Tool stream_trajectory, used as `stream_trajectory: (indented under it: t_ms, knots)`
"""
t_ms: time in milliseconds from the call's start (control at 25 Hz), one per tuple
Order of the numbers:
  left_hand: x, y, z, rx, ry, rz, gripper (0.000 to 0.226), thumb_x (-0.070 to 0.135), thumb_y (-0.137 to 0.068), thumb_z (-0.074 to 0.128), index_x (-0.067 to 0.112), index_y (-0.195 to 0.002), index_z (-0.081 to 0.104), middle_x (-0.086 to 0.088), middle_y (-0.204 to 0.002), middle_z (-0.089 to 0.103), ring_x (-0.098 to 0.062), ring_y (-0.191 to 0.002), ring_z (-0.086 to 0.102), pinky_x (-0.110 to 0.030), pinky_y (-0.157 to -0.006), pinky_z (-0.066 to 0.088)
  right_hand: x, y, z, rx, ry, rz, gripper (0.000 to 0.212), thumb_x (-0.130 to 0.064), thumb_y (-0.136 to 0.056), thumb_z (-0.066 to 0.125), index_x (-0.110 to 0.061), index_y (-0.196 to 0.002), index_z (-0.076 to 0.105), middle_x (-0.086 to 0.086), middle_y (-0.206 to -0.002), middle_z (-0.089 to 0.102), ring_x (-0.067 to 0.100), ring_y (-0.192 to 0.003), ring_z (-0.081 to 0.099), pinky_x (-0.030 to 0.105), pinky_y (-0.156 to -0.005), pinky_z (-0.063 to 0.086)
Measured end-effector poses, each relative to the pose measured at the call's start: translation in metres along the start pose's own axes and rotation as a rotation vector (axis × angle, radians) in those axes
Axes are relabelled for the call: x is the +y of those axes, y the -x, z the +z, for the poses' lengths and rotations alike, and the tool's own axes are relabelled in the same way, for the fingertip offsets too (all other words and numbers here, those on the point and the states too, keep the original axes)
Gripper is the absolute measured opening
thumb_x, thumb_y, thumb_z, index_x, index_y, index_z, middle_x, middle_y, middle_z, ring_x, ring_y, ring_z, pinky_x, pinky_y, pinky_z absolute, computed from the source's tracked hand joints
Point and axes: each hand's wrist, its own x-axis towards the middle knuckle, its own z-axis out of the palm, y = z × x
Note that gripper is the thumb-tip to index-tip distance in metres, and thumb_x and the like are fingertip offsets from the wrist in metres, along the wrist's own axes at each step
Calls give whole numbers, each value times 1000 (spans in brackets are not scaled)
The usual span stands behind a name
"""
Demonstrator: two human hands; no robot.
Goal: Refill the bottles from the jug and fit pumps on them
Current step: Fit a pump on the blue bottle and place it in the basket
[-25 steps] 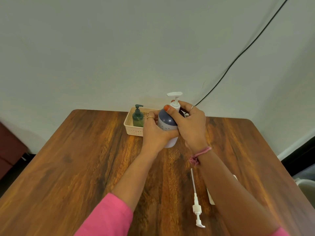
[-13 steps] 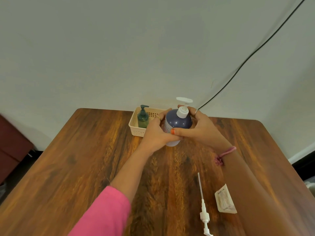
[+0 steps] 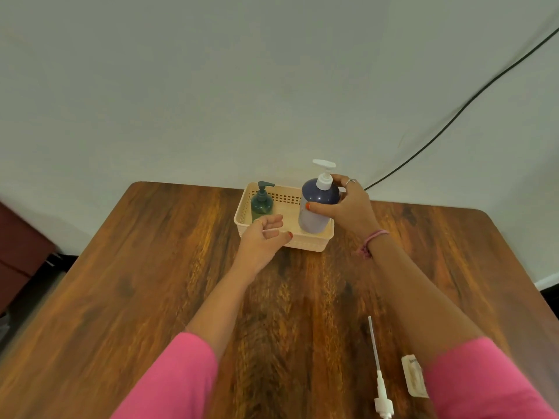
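Note:
A dark blue bottle (image 3: 316, 207) with a white pump on top stands upright in the right end of a cream basket (image 3: 305, 242) at the far side of the table. My right hand (image 3: 348, 207) grips its shoulder from the right. My left hand (image 3: 263, 240) hovers at the basket's front rim, fingers loosely curled and holding nothing. A small green pump bottle (image 3: 261, 202) stands in the basket's left end. A loose white pump with a long tube (image 3: 379, 376) lies on the table near me, right of centre.
A small flat white packet (image 3: 413, 375) lies beside the loose pump, partly under my right sleeve. The wooden table (image 3: 151, 297) reaches to a pale wall. A black cable (image 3: 453, 116) runs down the wall at the right. No jug is in view.
The blue bottle went from the table in front of the basket into the basket's right end. My left hand let go of it and drew back to the left.

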Motion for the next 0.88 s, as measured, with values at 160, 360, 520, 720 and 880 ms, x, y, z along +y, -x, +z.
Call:
stream_trajectory:
  t_ms: [160, 360, 520, 720, 880]
  knots:
    - [-15, -12, -12, 13, -16, -43, 37, 19, -84, 70, 18, -119, 60, 3, -117, 64, -9, -104, 59, -24, -86, 50, 35, -25, 31, 47, 57, 37, 73, -30, -61, 88, -15, -125, 55, 5, -116, 58, 19, -104, 55, 30, -85, 50]
    - [-35, -28, -23, 26, -45, -75, 33, 16, -86, 69, 18, -118, 62, 6, -112, 65, -4, -96, 59, -14, -74, 45, 73, -44, 57, 25, 121, 111, 72, -28, -60, 88, -15, -124, 58, 6, -122, 63, 11, -100, 51, 24, -86, 41]
    - [-48, -36, -24, 14, -41, -112, 30, 11, -86, 68, 17, -115, 63, 6, -109, 67, 1, -89, 60, -4, -64, 45, 89, -55, 68, 22, 133, 184, 73, -29, -60, 88, -15, -124, 57, 7, -122, 62, 10, -99, 50, 22, -84, 40]
    - [-59, -41, -22, -2, -61, -147, 30, 13, -87, 68, 20, -115, 63, 10, -106, 65, 1, -93, 59, -6, -64, 44, 101, -55, 81, -28, 124, 220, 73, -29, -64, 87, -15, -127, 53, 5, -125, 60, 17, -109, 54, 21, -83, 41]
    - [-62, -41, -21, -19, -73, -167, 29, 14, -88, 67, 22, -115, 62, 9, -108, 65, -2, -96, 59, -12, -72, 41, 102, -51, 82, -72, 123, 222, 75, -25, -68, 84, -13, -132, 47, 7, -130, 56, 20, -115, 52, 22, -87, 39]
